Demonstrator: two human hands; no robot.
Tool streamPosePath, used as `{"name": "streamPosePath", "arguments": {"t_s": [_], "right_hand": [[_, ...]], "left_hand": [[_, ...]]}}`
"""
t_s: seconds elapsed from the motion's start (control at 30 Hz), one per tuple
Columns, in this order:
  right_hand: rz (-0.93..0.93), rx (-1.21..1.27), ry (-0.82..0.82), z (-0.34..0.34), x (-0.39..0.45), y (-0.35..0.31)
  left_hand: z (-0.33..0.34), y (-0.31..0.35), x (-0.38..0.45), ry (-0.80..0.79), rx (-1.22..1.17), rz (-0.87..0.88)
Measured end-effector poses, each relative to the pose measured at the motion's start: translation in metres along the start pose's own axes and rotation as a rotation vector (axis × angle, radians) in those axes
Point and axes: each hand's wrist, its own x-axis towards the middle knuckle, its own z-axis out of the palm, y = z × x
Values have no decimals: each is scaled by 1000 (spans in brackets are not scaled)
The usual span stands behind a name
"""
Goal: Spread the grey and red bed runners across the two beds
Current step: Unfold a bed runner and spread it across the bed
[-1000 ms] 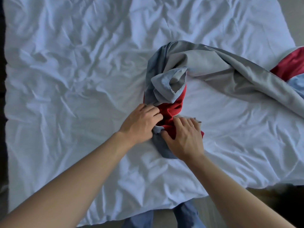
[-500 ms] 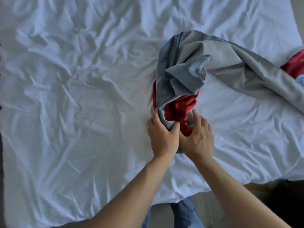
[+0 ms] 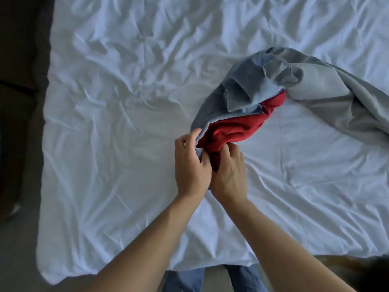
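A grey and red bed runner lies bunched on the white bed, trailing off past the right edge. Its near end shows a red face under a grey-blue folded layer. My left hand grips the grey edge of that end, fingers curled round it. My right hand sits right beside it, pinching the red fabric. Both hands hold the end slightly above the sheet near the bed's middle.
The white sheet is heavily wrinkled. The bed's left edge meets a dark floor and dark furniture. The bed's near edge lies just in front of my legs in blue trousers.
Both hands have drawn the runner's end leftward and toward me, and the bundle has stretched out, showing more red. The view has shifted right, showing the bed's left edge.
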Motion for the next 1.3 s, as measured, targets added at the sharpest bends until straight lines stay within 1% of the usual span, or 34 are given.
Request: {"name": "streamPosePath", "arguments": {"t_s": [0.1,0.27,0.37,0.43,0.47,0.53,0.57,0.6,0.63,0.7,0.8,0.87,0.9,1.0,1.07,1.2,1.3], "right_hand": [[-105,3,-28,24,9,-36],[-138,53,-156,58,22,-95],[-160,31,-184,64,24,-114],[-204,24,-122,58,22,-117],[-264,8,-52,52,21,-116],[-435,-65,102,36,21,-106],[-517,-118,148,28,24,-98],[-569,-179,152,19,29,-88],[-588,-247,114,11,37,-78],[-548,-396,-25,1,54,-59],[-477,-584,-236,2,70,-42],[-454,-645,-310,10,74,-37],[-450,-652,-305,15,74,-36],[-470,-637,-196,27,78,-37],[-492,-625,-158,33,84,-44],[-518,-610,-161,42,95,-68],[-520,-604,-181,54,103,-93]], "left_hand": [[-35,-13,19,67,21,-12],[-94,-37,53,145,105,-15],[-113,-47,66,154,118,-51],[-116,-51,65,166,101,-71],[-115,-53,62,164,112,-54],[-111,-55,52,134,210,54],[-107,-56,47,111,277,133],[-103,-57,43,86,341,214],[-98,-58,41,61,401,279],[-88,-59,39,9,512,323],[-78,-63,39,-87,678,300],[-75,-67,40,-118,758,294],[-73,-70,42,-111,777,312],[-73,-75,55,-103,805,397],[-81,-76,68,-103,790,440],[-118,-75,99,-88,816,517],[-148,-76,129,-90,876,482]]}}
